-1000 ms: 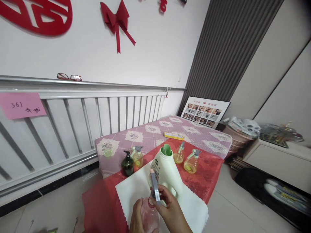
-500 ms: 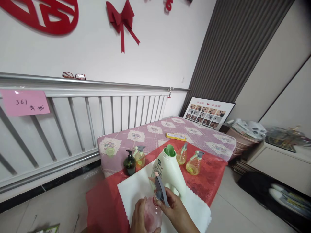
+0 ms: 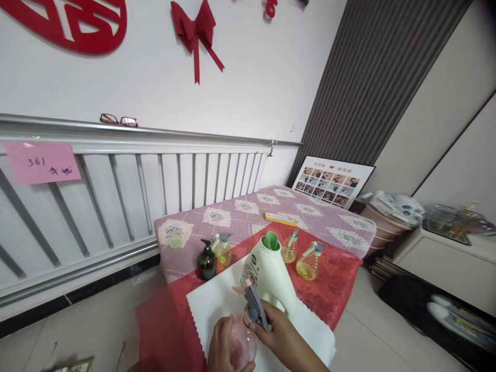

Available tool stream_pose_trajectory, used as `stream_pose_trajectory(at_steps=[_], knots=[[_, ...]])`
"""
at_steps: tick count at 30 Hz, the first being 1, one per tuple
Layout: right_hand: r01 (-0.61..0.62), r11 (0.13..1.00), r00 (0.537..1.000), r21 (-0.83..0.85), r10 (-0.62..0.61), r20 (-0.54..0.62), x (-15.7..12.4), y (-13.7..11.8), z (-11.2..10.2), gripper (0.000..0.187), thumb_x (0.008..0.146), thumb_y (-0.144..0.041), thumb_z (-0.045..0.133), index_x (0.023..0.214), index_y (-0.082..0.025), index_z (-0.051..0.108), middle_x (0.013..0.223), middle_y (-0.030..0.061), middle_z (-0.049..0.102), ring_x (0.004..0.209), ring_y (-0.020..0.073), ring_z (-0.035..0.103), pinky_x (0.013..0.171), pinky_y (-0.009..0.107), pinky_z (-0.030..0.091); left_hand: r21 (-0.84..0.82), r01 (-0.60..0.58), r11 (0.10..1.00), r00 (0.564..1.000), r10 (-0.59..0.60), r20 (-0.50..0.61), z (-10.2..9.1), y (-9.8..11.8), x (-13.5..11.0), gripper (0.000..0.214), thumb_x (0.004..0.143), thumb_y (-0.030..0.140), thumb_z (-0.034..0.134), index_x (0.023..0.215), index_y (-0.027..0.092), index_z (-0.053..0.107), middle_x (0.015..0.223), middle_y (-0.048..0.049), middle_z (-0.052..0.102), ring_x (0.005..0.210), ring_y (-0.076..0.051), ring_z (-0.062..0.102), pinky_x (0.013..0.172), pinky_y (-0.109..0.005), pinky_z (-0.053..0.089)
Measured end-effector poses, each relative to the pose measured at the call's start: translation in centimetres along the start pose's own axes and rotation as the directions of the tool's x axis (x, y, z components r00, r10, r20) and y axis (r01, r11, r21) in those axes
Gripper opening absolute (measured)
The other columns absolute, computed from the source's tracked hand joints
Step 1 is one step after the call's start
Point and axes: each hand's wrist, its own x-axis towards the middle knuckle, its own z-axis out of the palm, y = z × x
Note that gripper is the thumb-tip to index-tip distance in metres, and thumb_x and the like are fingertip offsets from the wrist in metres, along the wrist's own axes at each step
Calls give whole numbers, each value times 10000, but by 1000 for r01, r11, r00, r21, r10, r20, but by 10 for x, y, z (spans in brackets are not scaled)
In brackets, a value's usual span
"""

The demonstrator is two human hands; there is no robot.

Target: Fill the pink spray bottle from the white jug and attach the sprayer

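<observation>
My left hand [image 3: 220,341] is wrapped round the clear pink body of a spray bottle [image 3: 243,345], which stands tilted low in front of me. The fingers of my right hand [image 3: 282,330] close on its grey spray head [image 3: 256,306], at the bottle's neck. How far the head is screwed on cannot be made out. Right behind it stands a large pale-green detergent jug [image 3: 273,271], its top uncapped, with a green spout or funnel [image 3: 271,239] in the mouth. A white cloth [image 3: 209,305] lies beneath.
To the left stand a dark green pump bottle [image 3: 206,262] and a yellowish spray bottle [image 3: 223,252]. Two more spray bottles with yellow liquid [image 3: 309,266] are right of the jug. A green cap [image 3: 175,242] and a yellow box [image 3: 280,219] lie on the patterned tablecloth [image 3: 217,217].
The spray head has turned a little at the neck, its nozzle swinging slightly left and down. My right hand has shifted slightly with it; my left hand still holds the body.
</observation>
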Motion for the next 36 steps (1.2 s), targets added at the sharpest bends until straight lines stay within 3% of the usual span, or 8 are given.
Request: stream_pose_trajectory(at_steps=[4,10,25,32,36], knots=[[-8,996,999,-87,11,34,2,-2,-4,153,816,-236,620,954,-203,676,835,-19,592,803,174,565,755,278,466,1,30,1000,1000,-30,2,0,2,0,898,461,168,649,1338,127,462,1370,-188,547,1296,-360,537,1098,-447,472],[10,985,996,-175,5,86,2,-15,-6,471,858,-261,574,1328,-287,584,919,9,636,868,200,608,840,317,495,-27,-10,1000,1000,11,5,-1,-2,2,894,473,186,657,1341,151,442,1346,-176,552,1284,-340,542,1093,-442,468],[110,954,972,-279,-45,231,7,-19,-17,561,862,-231,560,1399,-386,514,1003,11,632,989,206,613,938,344,476,-11,-42,999,998,41,-39,1,-2,-1,908,477,171,666,1355,166,433,1344,-165,557,1264,-349,551,1084,-453,478],[55,978,996,-204,-40,77,8,-15,-7,572,817,-174,551,1382,-261,524,933,8,618,855,184,602,812,303,492,8,-46,999,999,46,-25,0,-6,1,913,503,221,675,1377,154,422,1375,-169,544,1292,-344,537,1087,-430,480],[71,972,998,-222,-69,13,11,-17,-8,392,805,-171,547,1189,-203,623,884,13,617,846,196,601,784,317,489,38,-49,998,999,49,-19,0,-5,0,899,510,261,685,1364,131,434,1373,-185,544,1295,-357,535,1098,-435,470]])
